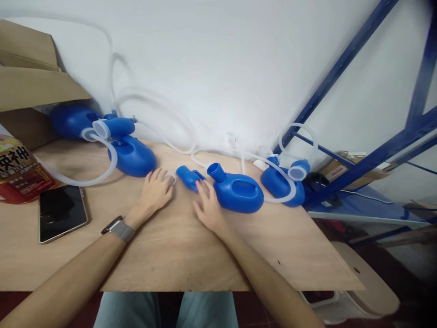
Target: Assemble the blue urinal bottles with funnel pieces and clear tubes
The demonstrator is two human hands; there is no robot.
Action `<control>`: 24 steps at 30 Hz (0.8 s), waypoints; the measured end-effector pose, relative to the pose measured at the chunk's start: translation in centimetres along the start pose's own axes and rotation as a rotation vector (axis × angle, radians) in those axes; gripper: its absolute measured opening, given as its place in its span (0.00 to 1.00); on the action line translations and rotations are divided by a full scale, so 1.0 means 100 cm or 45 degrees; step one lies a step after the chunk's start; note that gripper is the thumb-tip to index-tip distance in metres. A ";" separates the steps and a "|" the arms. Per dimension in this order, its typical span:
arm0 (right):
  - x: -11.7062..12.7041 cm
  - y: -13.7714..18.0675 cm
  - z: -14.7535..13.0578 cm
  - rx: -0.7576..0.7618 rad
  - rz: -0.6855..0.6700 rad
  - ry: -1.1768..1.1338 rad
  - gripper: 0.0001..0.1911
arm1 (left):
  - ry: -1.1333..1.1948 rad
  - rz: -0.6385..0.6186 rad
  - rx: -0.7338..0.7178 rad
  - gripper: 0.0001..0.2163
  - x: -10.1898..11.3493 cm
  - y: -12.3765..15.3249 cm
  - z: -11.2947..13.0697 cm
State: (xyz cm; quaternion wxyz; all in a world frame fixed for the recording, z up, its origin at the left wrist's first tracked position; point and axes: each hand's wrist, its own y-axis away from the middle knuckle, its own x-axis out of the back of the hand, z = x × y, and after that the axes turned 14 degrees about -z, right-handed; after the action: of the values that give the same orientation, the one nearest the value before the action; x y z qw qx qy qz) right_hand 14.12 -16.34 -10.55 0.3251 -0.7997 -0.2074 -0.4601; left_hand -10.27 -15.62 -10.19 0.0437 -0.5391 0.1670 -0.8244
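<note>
My left hand (pixel 157 191), with a watch on its wrist, rests low on the table with its fingers curled over a whitish translucent ring (pixel 171 176); part of the ring is hidden beneath them. My right hand (pixel 210 208) has its thumb and fingers apart. Its fingertips touch the lower end of a small blue plastic spout piece (pixel 187 176) that lies on its side. Just right of that hand lies a blue urinal bottle (pixel 241 196) with a side handle and an uncapped neck pointing up and left.
Other blue bottles with clear hoses stand at the left (pixel 134 157) and right (pixel 282 184). A phone (pixel 63 213), a red package (pixel 23 175) and a cardboard box (pixel 37 89) occupy the left side. Blue metal shelving (pixel 334 182) rises at right; a stool (pixel 368 278) stands below.
</note>
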 end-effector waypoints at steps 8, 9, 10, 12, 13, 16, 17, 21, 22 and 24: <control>0.094 0.019 0.031 -0.021 0.457 0.316 0.21 | 0.072 -0.041 0.066 0.09 0.009 -0.003 -0.027; 0.106 0.023 0.043 -0.166 0.512 0.316 0.22 | 0.093 -0.026 0.070 0.11 0.012 -0.003 -0.026; 0.116 0.028 0.056 -0.293 0.487 0.296 0.25 | 0.137 0.005 0.064 0.13 0.016 -0.004 -0.023; 0.123 0.037 0.079 -0.382 0.328 0.196 0.30 | 0.324 0.092 0.027 0.16 0.024 -0.005 -0.009; 0.122 0.042 0.088 -0.381 0.297 0.145 0.30 | 0.460 0.127 0.000 0.17 0.027 -0.007 0.002; 0.110 0.054 0.098 -0.320 0.305 0.048 0.27 | 0.865 0.142 -0.093 0.24 0.035 -0.012 0.045; 0.107 0.057 0.097 -0.302 0.320 0.038 0.26 | 0.945 0.113 -0.138 0.29 0.036 -0.015 0.060; 0.103 0.062 0.086 -0.253 0.354 0.029 0.24 | 0.776 -0.143 -0.352 0.26 0.039 -0.026 0.107; 0.103 0.063 0.083 -0.249 0.356 0.025 0.24 | 0.686 -0.174 -0.374 0.24 0.039 -0.028 0.113; 0.104 0.063 0.081 -0.248 0.356 0.018 0.23 | 0.561 -0.183 -0.369 0.23 0.038 -0.031 0.119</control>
State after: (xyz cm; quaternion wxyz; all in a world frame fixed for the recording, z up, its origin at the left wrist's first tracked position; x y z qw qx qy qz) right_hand 28.06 -14.72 -6.49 0.3084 -0.8452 -0.0463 -0.4341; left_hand -0.77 -16.36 -1.53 -0.1300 -0.3577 0.2499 -0.8903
